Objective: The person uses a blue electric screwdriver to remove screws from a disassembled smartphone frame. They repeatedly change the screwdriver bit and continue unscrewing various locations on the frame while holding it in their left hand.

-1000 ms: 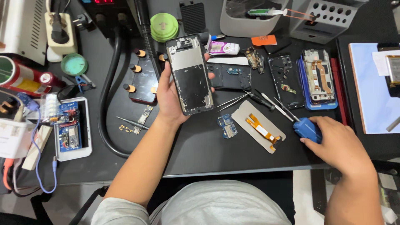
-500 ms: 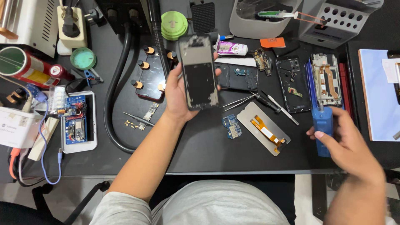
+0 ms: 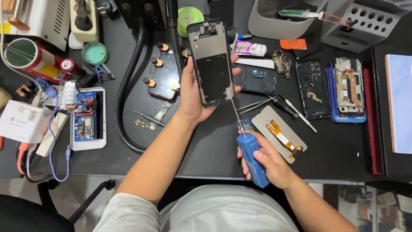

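My left hand [image 3: 194,96] grips an opened phone frame [image 3: 211,62], held upright above the black bench with its bare inner side facing me. My right hand [image 3: 270,163] is wrapped around a blue-handled screwdriver [image 3: 252,158]. Its thin shaft points up and its tip touches the lower right corner of the phone frame. Just beneath the tool lie a small circuit board [image 3: 245,124] and a grey plate with an orange flex cable [image 3: 280,134].
Tweezers [image 3: 254,104] and a small tool [image 3: 296,112] lie right of the phone. Two more phone housings [image 3: 310,88] [image 3: 348,90] sit at the right. A black hose [image 3: 124,90], a clamp jig [image 3: 164,71], a board in a white tray [image 3: 86,118] and a red can [image 3: 36,58] fill the left.
My right hand has carried the blue screwdriver from the right side of the bench to the centre, and its tip now meets the phone frame. The left hand keeps holding the frame.
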`<move>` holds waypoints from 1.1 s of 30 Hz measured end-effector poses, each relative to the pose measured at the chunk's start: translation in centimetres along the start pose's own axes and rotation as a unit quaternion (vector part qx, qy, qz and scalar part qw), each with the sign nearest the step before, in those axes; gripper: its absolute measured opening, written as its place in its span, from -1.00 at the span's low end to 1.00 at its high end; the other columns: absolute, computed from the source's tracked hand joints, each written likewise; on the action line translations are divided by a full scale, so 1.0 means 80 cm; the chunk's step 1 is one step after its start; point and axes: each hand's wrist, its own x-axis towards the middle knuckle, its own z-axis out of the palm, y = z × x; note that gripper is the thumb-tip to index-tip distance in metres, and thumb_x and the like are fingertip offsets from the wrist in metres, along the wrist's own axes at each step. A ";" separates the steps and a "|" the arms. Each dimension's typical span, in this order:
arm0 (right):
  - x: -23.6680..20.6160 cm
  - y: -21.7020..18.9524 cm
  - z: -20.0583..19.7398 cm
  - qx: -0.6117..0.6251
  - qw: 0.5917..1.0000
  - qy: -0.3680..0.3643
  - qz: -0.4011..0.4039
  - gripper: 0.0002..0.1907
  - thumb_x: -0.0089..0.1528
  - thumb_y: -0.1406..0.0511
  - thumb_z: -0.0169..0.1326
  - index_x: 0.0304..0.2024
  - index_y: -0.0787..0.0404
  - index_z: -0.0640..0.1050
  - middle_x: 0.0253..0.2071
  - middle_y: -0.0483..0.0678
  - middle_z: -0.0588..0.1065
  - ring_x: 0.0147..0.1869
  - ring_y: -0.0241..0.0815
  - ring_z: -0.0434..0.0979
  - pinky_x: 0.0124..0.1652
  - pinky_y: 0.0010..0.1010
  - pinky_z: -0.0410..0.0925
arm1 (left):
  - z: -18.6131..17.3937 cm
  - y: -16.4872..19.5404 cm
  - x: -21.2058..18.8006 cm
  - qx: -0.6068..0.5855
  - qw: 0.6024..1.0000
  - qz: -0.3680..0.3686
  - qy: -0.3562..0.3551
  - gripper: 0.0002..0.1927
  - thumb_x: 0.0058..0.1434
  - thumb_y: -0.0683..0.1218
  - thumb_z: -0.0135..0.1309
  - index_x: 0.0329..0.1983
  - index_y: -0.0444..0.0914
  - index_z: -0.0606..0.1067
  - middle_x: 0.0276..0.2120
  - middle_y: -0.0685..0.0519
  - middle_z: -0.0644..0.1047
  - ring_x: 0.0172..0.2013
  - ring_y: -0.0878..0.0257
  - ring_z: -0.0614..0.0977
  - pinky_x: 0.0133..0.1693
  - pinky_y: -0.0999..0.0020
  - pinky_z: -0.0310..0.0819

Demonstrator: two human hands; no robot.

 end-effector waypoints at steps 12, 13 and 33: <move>0.036 0.011 -0.009 0.016 0.999 -0.041 -0.030 -0.43 0.37 0.13 -0.05 0.36 0.20 0.21 -0.10 0.14 0.40 -0.40 -0.16 0.51 -0.40 -0.38 0.42 | -0.009 0.001 -0.002 -0.054 0.994 0.094 0.006 -0.14 0.46 0.42 -0.50 0.51 -0.27 0.23 0.42 -0.03 0.35 0.17 0.06 0.55 0.13 -0.16 0.56; 0.038 0.013 -0.009 0.016 0.998 -0.046 -0.030 -0.45 0.37 0.13 -0.05 0.34 0.20 0.21 -0.11 0.14 0.39 -0.41 -0.17 0.51 -0.41 -0.38 0.42 | -0.009 0.001 -0.002 -0.040 0.994 0.101 0.007 -0.14 0.46 0.43 -0.50 0.50 -0.28 0.24 0.40 -0.06 0.36 0.18 0.06 0.55 0.15 -0.14 0.56; 0.044 0.017 -0.008 0.000 0.999 -0.037 0.019 -0.62 0.38 0.18 -0.09 0.19 0.17 0.25 -0.21 0.12 0.43 -0.51 -0.20 0.46 -0.49 -0.41 0.38 | -0.006 0.002 -0.002 -0.002 0.992 0.130 0.001 -0.18 0.50 0.41 -0.47 0.47 -0.28 0.29 0.36 -0.14 0.40 0.15 0.08 0.57 0.09 -0.06 0.59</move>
